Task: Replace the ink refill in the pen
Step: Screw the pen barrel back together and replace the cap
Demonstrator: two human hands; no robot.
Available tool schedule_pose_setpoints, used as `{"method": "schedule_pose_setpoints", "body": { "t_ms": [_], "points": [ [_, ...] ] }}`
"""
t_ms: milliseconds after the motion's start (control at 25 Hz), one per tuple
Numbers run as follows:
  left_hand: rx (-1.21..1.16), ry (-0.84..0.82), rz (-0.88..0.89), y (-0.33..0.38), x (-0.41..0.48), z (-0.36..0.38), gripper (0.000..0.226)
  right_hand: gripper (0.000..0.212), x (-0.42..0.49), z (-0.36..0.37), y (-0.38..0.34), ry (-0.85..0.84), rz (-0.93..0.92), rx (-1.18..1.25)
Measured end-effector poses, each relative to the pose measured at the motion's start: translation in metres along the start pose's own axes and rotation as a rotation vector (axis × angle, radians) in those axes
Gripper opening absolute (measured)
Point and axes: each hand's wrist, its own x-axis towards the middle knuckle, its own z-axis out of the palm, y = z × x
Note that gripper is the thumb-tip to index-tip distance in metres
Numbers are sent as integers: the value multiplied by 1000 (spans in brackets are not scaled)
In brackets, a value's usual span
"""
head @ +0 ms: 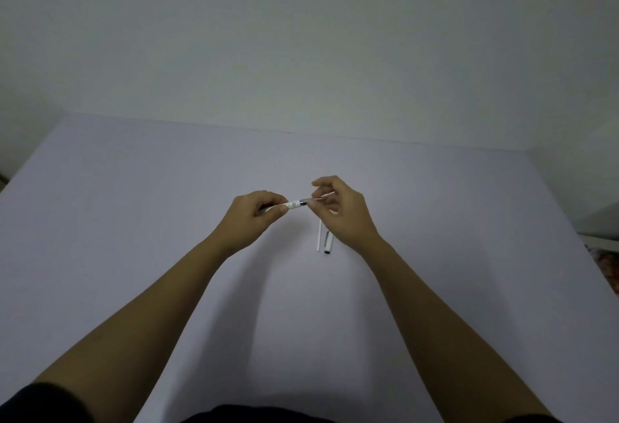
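Your two bare forearms extend forward from the bottom corners of the view and converge toward the centre, both raised above the surface. Your left hand [249, 218] is curled, back of the hand toward the camera, thumb and forefinger pinched closed around the white pen barrel [292, 205]. Your right hand [345, 213] sits just beside it, wrist bent inward, thumb and forefinger pinched at the barrel's metal end; the remaining fingers are loosely curled, the index finger arched highest. Dark sleeves show at both upper arms.
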Motion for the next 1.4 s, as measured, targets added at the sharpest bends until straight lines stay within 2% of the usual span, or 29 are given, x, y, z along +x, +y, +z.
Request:
{"method": "schedule_pose_setpoints", "body": {
  "t_ms": [80, 200, 320, 440, 560, 680, 840, 960, 1080, 1160, 1240, 1320, 1400],
  "points": [
    [3, -21, 14, 2, -1, 0, 13, 3, 0, -4, 1, -12, -14, -35],
    [13, -36, 38, 6, -3, -1, 13, 10, -1, -7, 1, -17, 17, -32],
    [-10, -16, 33, 9, -5, -2, 14, 22, -6, -8, 0, -39, -65, -15],
    [-2, -32, 44, 12, -7, -3, 14, 3, -7, -9, 2, -19, -46, -17],
    [16, -37, 75, 15, -8, -5, 13, 13, -8, -9, 1, -22, -32, -24],
    [19, -28, 81, 16, -8, -6, 14, 36, -10, -10, -1, -32, -95, -19],
    [27, -35, 88, 18, -9, -7, 13, 4, -9, -13, 1, -2, -112, -48],
    [57, -56, 105, 19, -9, -6, 14, 30, -8, -13, 1, 18, -67, -47],
    [73, -68, 123, 21, -10, -4, 15, 32, -10, -16, -4, -8, -64, -86],
    [76, -57, 126, 23, -9, -5, 15, 39, -11, -18, -2, -23, -150, -112],
    [84, -53, 132, 23, -9, -6, 15, 21, -11, -19, 0, 3, -248, -156],
    [85, -54, 135, 24, -8, -6, 15, 8, -9, -20, -2, 6, -250, -162],
    [72, -52, 141, 24, -9, -5, 15, 15, -7, -21, -3, 2, -202, -173]
  ]
}}
